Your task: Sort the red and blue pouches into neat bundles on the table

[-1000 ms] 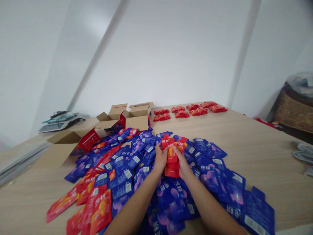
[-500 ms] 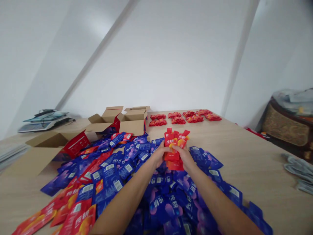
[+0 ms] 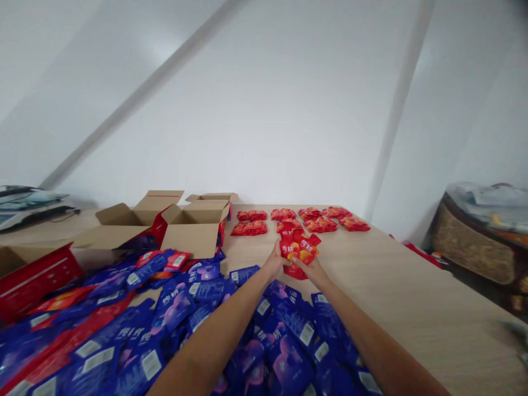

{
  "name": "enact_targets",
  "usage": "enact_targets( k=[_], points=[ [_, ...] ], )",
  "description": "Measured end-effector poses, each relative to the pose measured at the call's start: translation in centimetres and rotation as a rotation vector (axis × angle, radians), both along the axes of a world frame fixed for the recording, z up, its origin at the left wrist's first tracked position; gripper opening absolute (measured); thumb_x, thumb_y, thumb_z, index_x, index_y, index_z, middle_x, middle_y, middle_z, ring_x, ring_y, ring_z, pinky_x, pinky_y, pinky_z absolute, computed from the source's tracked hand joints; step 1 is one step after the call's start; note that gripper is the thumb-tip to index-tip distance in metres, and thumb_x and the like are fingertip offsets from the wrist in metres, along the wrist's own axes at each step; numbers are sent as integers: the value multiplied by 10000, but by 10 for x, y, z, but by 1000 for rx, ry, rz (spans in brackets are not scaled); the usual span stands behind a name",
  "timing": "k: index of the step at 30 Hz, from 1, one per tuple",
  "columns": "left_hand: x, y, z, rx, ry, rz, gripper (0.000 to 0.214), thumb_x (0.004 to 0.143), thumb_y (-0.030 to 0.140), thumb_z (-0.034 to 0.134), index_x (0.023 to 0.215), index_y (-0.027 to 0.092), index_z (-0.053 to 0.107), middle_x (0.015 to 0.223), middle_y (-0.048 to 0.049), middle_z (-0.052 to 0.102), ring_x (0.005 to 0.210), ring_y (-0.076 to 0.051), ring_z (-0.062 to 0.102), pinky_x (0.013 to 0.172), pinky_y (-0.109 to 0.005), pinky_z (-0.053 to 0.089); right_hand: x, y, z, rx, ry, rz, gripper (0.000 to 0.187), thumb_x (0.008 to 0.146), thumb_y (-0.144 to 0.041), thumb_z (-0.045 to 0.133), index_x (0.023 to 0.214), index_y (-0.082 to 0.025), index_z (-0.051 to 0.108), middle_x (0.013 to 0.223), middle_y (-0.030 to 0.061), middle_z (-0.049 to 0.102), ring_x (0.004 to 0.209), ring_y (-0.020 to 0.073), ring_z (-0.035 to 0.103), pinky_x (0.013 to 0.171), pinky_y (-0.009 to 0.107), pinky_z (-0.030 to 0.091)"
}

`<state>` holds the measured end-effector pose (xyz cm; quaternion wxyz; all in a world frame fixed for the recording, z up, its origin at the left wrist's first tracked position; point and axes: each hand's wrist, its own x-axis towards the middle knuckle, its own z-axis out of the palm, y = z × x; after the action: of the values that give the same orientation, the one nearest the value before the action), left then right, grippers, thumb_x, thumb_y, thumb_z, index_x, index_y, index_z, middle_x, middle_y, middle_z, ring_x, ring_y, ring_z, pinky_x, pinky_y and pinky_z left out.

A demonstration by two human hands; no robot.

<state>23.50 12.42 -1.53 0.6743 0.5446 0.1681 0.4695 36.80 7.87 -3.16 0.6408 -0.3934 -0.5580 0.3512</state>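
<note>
**Pale surface [image 3: 396, 275], white wall [image 3: 297, 110]: red packets [image 3: 293, 251] between two hands**

Long light-wood surface, its far edge at the wall. Open cartons [image 3: 191, 238] far left; blue pouches [image 3: 289, 366] heaped in front and to the left, a few red ones among them. Patterned brown furniture [image 3: 474, 242] beyond the right edge.

Both hands are occupied. Left hand [image 3: 275, 264] grips the near left side of the red packets, right hand [image 3: 311, 270] the near right side; thumbs forward, fingers mostly hidden behind. The packets form a loose fan, long axes running mainly away from the body, the right-hand ones slanting right.

Key relation: the red bundles [image 3: 319, 225] lie in two rows directly beyond the fan. One front-row bundle sits right behind the held tops; contact cannot be told. Left hand is nearer the leftmost bundles, right hand nearer the right-end ones.
</note>
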Motion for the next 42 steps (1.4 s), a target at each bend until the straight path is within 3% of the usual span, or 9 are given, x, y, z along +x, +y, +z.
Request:
enact_targets(
  k=[5,9,14,17,22,25,29,35,42],
  points=[
    [7,16,-37,-50,72,-3,949,422,-57,589,1286,266,364,1222,-50,527,1065,-242,532,887,-332,447,16,10,-28,-46,38,39,879,514,-265,810,1284,-280,385,1191,79,586,1050,252,593,919,453,462],
    [8,19,-54,-75,153,0,973,424,-67,618,1300,259,345,1199,-54,529,1052,-238,526,882,-339,441,14,7,-30,-98,153,23,930,496,-264,812,1300,-295,346,1196,66,580,1050,245,591,886,425,487],
    [5,15,-57,-18,254,18,906,455,-42,640,1276,225,364,1068,-36,570,968,-215,541,845,-335,448,10,4,-30,-173,139,12,719,511,-297,809,1147,-212,486,934,52,673,850,249,648,798,428,522],
    [4,10,-54,29,223,52,931,453,-38,655,1286,234,340,1101,-27,550,974,-198,533,849,-313,446,7,2,-32,-101,123,-34,671,560,-310,787,1142,-225,465,1037,62,651,929,242,635,858,424,501],
    [5,5,-52,58,248,5,946,450,-12,718,1284,209,327,1093,-46,546,960,-201,545,827,-316,456,2,1,-31,-90,68,23,868,560,-326,785,1298,-264,333,1234,87,559,1093,249,567,953,432,443],
    [5,6,-53,30,227,-4,961,461,20,750,1289,210,301,1097,-59,545,972,-203,548,825,-321,462,1,2,-29,-97,71,-22,900,606,-368,753,1352,-279,256,1299,97,501,1145,248,532,986,445,411],
    [5,10,-57,20,223,-26,946,472,40,766,1279,217,305,1110,-64,554,958,-204,561,818,-329,470,5,3,-29,-15,41,-111,689,758,-404,614,1337,-287,259,1338,93,440,1196,226,484,1030,444,361],
    [6,14,-62,58,247,12,799,486,65,781,1189,199,427,1085,-55,584,971,-204,570,896,-352,434,11,-1,-33,186,-16,-197,276,836,-340,517,1079,-272,407,1370,65,392,1265,200,394,1073,429,293],
    [5,15,-64,42,242,-24,782,509,84,784,1192,196,421,1056,-51,598,944,-198,586,868,-350,452,12,-4,-33,128,-291,-312,204,861,-379,456,983,-222,500,1326,94,435,1165,221,452,1018,429,340]
  ],
)
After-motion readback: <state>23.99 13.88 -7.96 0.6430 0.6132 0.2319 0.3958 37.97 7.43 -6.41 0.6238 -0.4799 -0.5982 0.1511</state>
